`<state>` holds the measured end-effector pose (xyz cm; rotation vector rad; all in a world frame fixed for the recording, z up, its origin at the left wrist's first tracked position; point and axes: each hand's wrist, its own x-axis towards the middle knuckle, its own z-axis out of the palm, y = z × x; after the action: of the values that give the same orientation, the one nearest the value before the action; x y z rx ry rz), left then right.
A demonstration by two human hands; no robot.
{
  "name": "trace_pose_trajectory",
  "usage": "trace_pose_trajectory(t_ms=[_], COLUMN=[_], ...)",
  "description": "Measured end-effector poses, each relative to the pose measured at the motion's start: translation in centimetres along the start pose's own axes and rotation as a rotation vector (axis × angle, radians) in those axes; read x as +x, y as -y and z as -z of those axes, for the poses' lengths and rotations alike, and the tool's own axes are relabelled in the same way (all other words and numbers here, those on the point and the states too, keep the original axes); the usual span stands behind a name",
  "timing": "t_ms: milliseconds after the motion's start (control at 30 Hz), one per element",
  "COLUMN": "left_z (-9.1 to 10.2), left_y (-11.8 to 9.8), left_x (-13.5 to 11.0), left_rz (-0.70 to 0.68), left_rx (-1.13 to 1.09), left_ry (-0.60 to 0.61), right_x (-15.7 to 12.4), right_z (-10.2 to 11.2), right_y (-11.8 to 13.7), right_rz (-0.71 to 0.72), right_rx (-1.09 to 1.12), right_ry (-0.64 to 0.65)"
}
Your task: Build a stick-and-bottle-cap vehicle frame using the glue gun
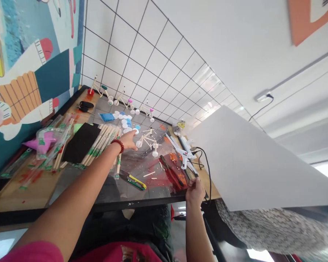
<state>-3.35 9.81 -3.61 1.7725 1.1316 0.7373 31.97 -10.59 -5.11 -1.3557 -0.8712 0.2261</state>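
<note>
**Left hand [128, 140] spread over white bottle caps [125, 123]**

The fingers of the left hand are open, and nothing is gripped; the caps lie just beyond them, beside a stick-and-cap model [149, 140]. The right hand [194, 191] is held at the table edge [164, 196], near a white hot glue gun [186, 154]; its fingers are curled, but whether anything is gripped cannot be told. Closing the left fingers would be called for to lift a cap.
</note>
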Motion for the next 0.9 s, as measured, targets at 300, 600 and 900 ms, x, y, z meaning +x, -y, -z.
trace_pose_trajectory(t_ms=[300,600,900], left_z=[0.5,0.4,0.1], left_y=[0.2,0.6,0.7], left_x=[0.4,0.2,0.2], left_rz=[-0.035,-0.039,-0.034], left_rx=[0.072,0.070,0.057], left_ry=[0.036,0.015,-0.002], right_x=[2.7,9.7,10.8], right_z=[-0.4,-3.1,-4.4], right_y=[-0.9,-1.6,-2.6], right_rz=[0.024,-0.071,-0.107], right_rx=[-0.349,-0.657,-0.696], right_ry=[-0.070,0.245,0.335])
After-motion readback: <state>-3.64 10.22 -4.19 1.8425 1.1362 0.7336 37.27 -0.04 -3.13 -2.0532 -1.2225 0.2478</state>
